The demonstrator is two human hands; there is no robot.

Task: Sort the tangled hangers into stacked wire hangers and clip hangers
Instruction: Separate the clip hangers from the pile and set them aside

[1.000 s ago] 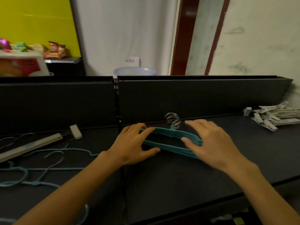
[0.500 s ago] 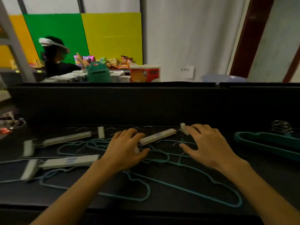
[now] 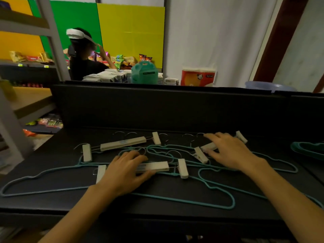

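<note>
The left hand (image 3: 126, 170) lay palm down on the near clip hanger (image 3: 152, 167), its fingers spread and only slightly bent across the pale bar, the thumb reaching along the bar's near edge; whether the fingers had actually closed on the bar could not be told. That hanger's two white clips stood out at either end, one just left of the wrist and one to the right of the bar.

The right hand (image 3: 228, 151) rested flat on a second clip hanger (image 3: 207, 146), fingers extended and relaxed, the fingertips pointing left over its bar while a clip (image 3: 201, 155) poked out below the thumb and another clip (image 3: 241, 136) showed beyond the knuckles. It gripped nothing.

A third clip hanger (image 3: 122, 143) lay untouched farther back, to the left, with a clip at each end.

Under and around all three sprawled the teal wire hangers (image 3: 184, 200), tangled, their loops running beneath both hands and out toward the front edge of the black table (image 3: 157, 213). At the far right edge, well apart from the tangle, sat a stack of teal hangers (image 3: 308, 149).

A black partition (image 3: 157, 107) rose behind the table. Beyond it, a person wearing a headset (image 3: 78, 35) sat near shelves of snack packets, a teal container (image 3: 144, 72) and a red-and-white package (image 3: 198, 76).
</note>
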